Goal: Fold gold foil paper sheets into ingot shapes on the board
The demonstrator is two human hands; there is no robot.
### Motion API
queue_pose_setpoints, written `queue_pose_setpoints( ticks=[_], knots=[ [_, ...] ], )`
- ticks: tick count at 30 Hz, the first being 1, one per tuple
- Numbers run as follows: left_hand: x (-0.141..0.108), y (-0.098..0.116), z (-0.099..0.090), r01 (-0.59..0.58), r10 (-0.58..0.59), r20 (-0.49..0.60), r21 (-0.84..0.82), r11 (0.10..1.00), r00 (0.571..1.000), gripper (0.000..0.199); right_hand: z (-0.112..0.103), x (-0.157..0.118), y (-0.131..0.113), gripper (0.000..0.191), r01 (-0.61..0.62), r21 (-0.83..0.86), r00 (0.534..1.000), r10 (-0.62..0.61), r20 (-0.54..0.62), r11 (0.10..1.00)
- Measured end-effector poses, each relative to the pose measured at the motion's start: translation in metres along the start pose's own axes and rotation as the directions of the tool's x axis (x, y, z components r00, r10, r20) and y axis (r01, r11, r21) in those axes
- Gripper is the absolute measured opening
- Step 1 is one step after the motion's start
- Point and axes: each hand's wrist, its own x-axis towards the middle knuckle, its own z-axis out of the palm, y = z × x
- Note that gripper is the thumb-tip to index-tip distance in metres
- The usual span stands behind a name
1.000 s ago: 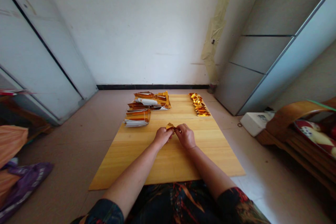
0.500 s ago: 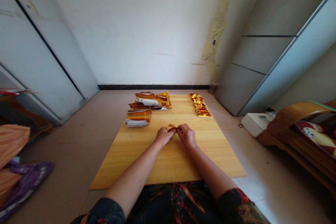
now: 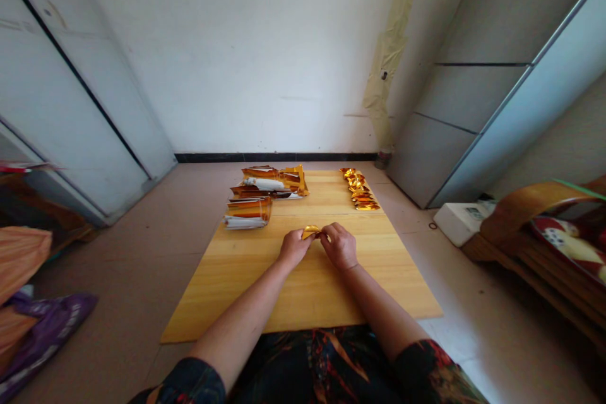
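One piece of gold foil [image 3: 311, 231], small and shiny, partly folded, held above the middle of the counter [image 3: 303, 284] between two hands. Left hand [image 3: 293, 247]: nearly closed, the piece's left end pinched at the thumb and fingers. Right hand [image 3: 339, 246]: fingers curled, tips pinching the right end; the finer grip is too small to tell. Forearms: two, bare, reaching forward from the near edge and converging at the foil, the backs of the hands turned upward; short dark sleeves [image 3: 192, 380] with a colored pattern. Counter: pale wood, grained, a seam running across its far part. At its far left, bundles of gold and white sheets [image 3: 249, 211], some with a white edge showing, one white roll [image 3: 265, 184] lying among them. At its far right, a row of folded gold pieces [image 3: 360, 189], glossy, set close together. Room: white wall [image 3: 246, 50] with a black baseboard and yellowish tape; grey cabinet [image 3: 454, 132] to the right; white box [image 3: 461, 222] beside wooden furniture [image 3: 516, 221]; purple bag [image 3: 57, 328] on the tiled floor [image 3: 127, 252] at left.
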Motion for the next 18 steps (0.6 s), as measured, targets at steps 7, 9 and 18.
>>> queue_pose_setpoints(
  ticks=[7,9,18],
  knots=[
    [0.0013,0.0008,0.0002,0.041,-0.041,-0.001,-0.017,0.999,0.999,0.033,0.0050,0.0000,0.0012,0.018,-0.010,-0.005,1.000,0.010,-0.009,1.000],
    [0.0016,0.0012,0.0006,0.063,-0.063,-0.005,-0.025,0.998,0.998,0.031,0.0051,-0.0002,0.0005,0.018,-0.013,-0.007,1.000,0.013,-0.004,1.000],
    [0.0012,0.0034,-0.0005,0.107,-0.106,0.013,-0.103,0.989,0.994,0.025,0.0055,-0.0016,0.0005,0.012,-0.007,0.015,1.000,0.007,-0.003,1.000]
  ],
)
